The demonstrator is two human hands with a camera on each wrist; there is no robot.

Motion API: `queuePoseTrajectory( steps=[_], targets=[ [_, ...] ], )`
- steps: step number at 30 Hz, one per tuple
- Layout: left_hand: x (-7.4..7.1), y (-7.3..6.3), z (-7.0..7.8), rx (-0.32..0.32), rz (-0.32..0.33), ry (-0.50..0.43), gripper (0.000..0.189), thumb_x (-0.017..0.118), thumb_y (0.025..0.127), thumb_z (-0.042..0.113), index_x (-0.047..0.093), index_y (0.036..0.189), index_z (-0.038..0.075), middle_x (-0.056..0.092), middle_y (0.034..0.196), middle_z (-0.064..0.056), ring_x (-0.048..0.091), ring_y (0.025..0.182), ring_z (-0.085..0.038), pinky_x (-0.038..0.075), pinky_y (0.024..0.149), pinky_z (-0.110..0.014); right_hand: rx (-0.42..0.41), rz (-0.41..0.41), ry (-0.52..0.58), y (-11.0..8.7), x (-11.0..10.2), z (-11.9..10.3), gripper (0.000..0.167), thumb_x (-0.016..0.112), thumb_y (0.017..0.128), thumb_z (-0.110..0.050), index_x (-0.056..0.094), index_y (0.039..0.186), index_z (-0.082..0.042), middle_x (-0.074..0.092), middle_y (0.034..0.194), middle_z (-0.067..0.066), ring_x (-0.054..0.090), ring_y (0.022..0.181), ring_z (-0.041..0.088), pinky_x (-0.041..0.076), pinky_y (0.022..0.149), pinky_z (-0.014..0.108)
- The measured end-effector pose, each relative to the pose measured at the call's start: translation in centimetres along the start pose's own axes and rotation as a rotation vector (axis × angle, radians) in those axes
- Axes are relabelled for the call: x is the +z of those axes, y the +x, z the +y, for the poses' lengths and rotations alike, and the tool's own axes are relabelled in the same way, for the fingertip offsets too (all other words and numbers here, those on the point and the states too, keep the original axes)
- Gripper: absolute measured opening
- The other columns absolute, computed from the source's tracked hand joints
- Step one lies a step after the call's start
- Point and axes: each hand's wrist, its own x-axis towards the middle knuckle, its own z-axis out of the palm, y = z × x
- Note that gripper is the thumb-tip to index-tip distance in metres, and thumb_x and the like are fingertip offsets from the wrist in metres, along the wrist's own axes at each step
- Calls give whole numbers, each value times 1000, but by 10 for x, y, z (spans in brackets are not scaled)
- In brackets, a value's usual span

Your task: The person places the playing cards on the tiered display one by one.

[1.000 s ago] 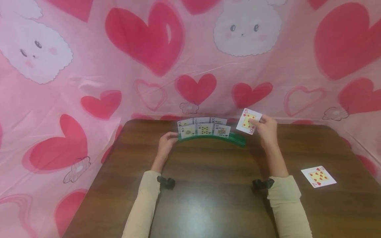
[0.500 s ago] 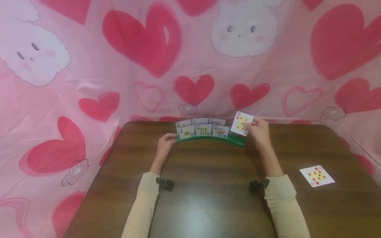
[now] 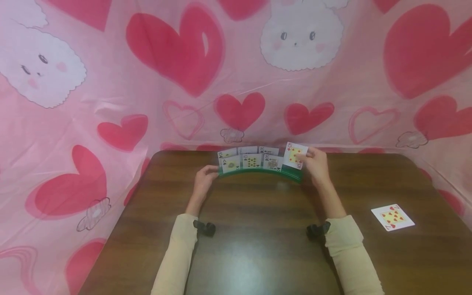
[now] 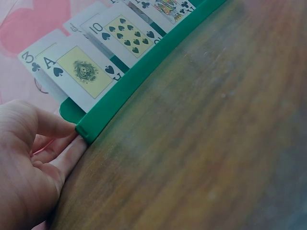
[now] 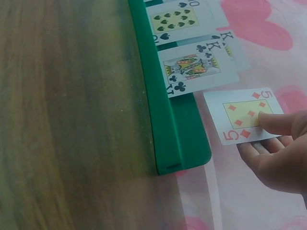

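Observation:
A curved green card holder point(image 3: 293, 174) stands toward the back of the table, with playing cards upright in two rows. Its left end is pinched by my left hand point(image 3: 205, 181), beside the ace of spades point(image 4: 85, 72) and the three of clubs point(image 4: 29, 58). Between thumb and fingers, my right hand point(image 3: 318, 167) holds the five of diamonds point(image 5: 242, 115) face toward me. That card is just behind the holder's right end, to the right of the king of clubs point(image 5: 192, 67); the right wrist view shows it apart from the holder.
A seven of hearts point(image 3: 393, 217) lies face up on the brown wooden table point(image 3: 258, 221), at the right. Behind the table's back edge hangs a pink cloth point(image 3: 250, 78) with hearts and rabbit faces. The ten of spades point(image 5: 173, 21) stands mid-holder.
My right hand has moved left and slightly down with the five of diamonds, bringing it from beside the holder to its right end. The left hand stays at the holder's left end.

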Motion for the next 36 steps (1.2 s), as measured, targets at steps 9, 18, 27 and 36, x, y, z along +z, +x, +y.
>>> queuePoseTrajectory(
  steps=[9,18,27,36],
  targets=[
    [-1,0,2,12,-30,-20,21,62,84,4,65,104,-2,61,110,-18,55,98,-29,41,84,-41,-8,-5,11,0,3,4,33,65,84,-8,59,114,5,61,109,23,61,83,19,50,75,31],
    [0,-2,3,8,1,5,18,61,83,4,67,100,2,63,104,-12,56,94,-23,43,82,-38,-35,-24,19,0,6,6,30,63,85,-7,59,112,6,61,108,24,62,85,22,50,75,33],
    [0,-3,2,20,5,4,18,62,82,3,67,99,1,63,103,-13,56,94,-24,43,83,-39,-29,-22,4,1,8,9,30,64,85,-8,60,111,4,61,107,23,61,87,24,50,74,34],
    [0,-2,2,9,6,6,17,62,82,4,67,99,2,63,104,-12,55,95,-23,42,83,-38,-8,-51,2,3,9,14,30,64,85,-10,60,110,4,61,107,22,61,87,23,49,76,36]
  ],
)
